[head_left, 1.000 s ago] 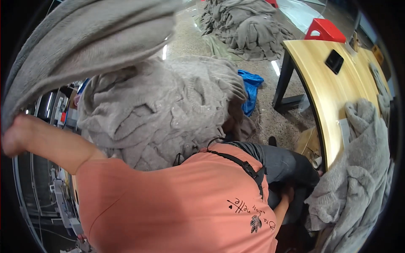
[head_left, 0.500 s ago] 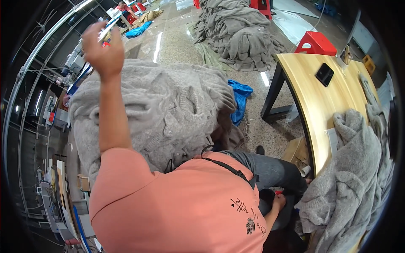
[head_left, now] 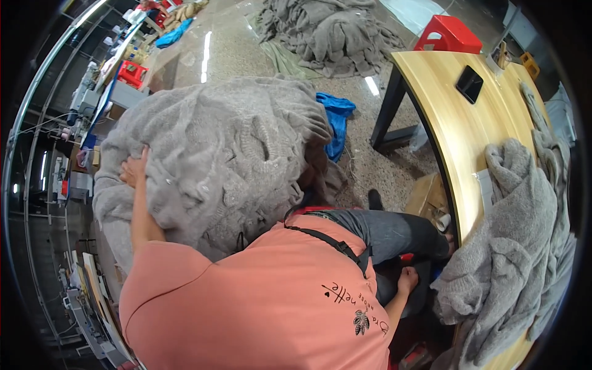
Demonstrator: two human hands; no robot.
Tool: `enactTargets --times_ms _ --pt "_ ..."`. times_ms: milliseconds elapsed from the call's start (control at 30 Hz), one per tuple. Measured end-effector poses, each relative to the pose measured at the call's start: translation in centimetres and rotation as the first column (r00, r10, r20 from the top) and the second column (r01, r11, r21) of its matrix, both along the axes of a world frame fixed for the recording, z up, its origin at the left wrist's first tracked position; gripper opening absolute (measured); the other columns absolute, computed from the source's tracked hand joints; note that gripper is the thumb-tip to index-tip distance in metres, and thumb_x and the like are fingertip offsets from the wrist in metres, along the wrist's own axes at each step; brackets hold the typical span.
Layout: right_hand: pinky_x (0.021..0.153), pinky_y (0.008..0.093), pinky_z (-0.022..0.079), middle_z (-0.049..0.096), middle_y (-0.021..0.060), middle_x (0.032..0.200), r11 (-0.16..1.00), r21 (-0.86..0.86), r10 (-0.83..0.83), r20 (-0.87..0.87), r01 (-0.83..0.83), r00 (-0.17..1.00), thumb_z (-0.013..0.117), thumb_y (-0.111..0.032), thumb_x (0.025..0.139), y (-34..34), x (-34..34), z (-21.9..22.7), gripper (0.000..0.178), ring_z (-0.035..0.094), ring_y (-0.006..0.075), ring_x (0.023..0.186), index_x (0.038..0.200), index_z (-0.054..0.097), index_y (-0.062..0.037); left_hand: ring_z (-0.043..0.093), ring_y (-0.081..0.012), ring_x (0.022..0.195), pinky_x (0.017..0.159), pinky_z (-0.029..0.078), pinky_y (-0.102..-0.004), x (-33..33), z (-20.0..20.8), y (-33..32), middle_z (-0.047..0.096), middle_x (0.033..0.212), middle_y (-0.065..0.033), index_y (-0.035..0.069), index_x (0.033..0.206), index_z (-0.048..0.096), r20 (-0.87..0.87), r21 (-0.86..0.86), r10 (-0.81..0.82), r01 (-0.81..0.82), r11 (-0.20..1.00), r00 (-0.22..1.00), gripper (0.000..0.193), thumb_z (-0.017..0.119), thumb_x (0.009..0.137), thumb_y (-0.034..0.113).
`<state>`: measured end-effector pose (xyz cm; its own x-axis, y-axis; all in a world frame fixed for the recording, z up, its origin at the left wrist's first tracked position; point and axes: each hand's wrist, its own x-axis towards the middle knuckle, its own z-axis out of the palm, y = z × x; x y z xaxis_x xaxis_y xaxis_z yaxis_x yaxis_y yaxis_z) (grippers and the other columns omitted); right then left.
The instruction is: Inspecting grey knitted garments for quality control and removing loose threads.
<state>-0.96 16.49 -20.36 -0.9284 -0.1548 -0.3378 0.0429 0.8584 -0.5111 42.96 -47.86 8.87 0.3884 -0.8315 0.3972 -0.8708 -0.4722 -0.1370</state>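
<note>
A large heap of fuzzy grey knit garments (head_left: 222,142), with ribbed edges and buttons showing, stands in front of me to the left. My left hand (head_left: 134,168) is on the heap's left side, its thumb pointing up and its fingers curled into the cloth of one grey knit garment. Low on the right, beside my thigh, my right hand (head_left: 407,280) is closed in a loose fist. What it holds, if anything, is hidden. Nearest to it are my dark trousers and a dark surface with a bit of red.
On the right, a wooden-topped table (head_left: 431,80) carries a black phone (head_left: 469,84) and more grey knit garments (head_left: 512,234). A red stool (head_left: 449,34) stands behind it. Another grey pile (head_left: 333,37) lies farther off. Blue plastic (head_left: 336,120) and a cardboard box (head_left: 425,200) sit on the floor.
My left hand has come down from raised in the air onto the left side of the heap. My right hand stays low by my thigh. The view has shifted slightly.
</note>
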Motion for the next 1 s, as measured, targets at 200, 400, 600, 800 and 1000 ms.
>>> enactTargets --times_ms 200,400,600,800,1000 --pt "0.068 0.0361 0.045 0.061 0.0173 0.076 0.992 0.109 0.062 -0.053 -0.056 0.997 0.060 -0.010 0.071 1.1 0.5 0.3 0.013 0.058 0.0324 0.072 0.079 0.060 -0.0002 0.046 -0.0361 0.102 0.087 0.033 -0.0444 5.5 -1.5 -1.0 0.052 0.109 -0.0163 0.006 0.104 0.057 -0.074 -0.045 0.064 -0.067 0.997 0.995 0.083 0.045 0.062 0.076" --pt "0.071 0.0358 0.045 0.061 0.0179 0.081 0.978 0.186 0.088 0.043 -0.095 0.995 0.059 -0.013 0.071 -2.6 1.0 1.5 0.017 0.059 0.0319 0.079 0.084 0.061 -0.0014 0.024 -0.0450 0.118 0.094 0.018 -0.0563 2.3 -3.5 0.0 0.038 0.123 -0.0242 0.002 0.115 0.048 -0.089 -0.043 -0.036 0.033 0.999 0.995 0.063 0.042 0.076 0.052" --pt "0.075 0.0339 0.046 0.062 0.0160 0.088 0.999 0.028 -0.046 0.030 0.045 0.998 0.059 -0.019 0.073 -3.3 1.1 5.5 0.023 0.060 0.0282 0.084 0.090 0.062 -0.0031 0.049 -0.0413 0.098 0.078 0.037 -0.0577 1.3 -5.3 -5.0 0.051 0.109 -0.0194 0.004 0.105 0.054 0.373 0.005 -0.130 0.138 0.990 0.919 0.079 0.036 0.071 0.073" --pt "0.069 0.0438 0.046 0.060 0.0174 0.083 0.990 0.019 0.139 0.018 -0.140 0.990 0.052 -0.023 0.073 -5.7 0.8 2.4 0.021 0.058 0.0343 0.078 0.082 0.061 -0.0070 0.053 -0.0289 0.096 0.082 0.042 -0.0396 -11.8 0.7 -10.2 0.055 0.109 -0.0149 0.002 0.113 0.051 -0.141 0.191 -0.643 0.658 0.729 0.753 0.060 0.042 0.080 0.051" --pt "0.067 0.0436 0.046 0.061 0.0163 0.080 0.997 -0.070 -0.035 -0.096 0.028 0.995 0.052 -0.022 0.074 -3.1 2.6 4.0 0.019 0.058 0.0331 0.075 0.083 0.059 -0.0066 0.052 -0.0216 0.099 0.085 0.040 -0.0294 -39.5 2.6 5.9 0.050 0.117 -0.0126 0.000 0.119 0.045 -0.489 -0.251 -0.851 0.965 -0.072 -0.190 0.041 0.055 0.080 0.009"
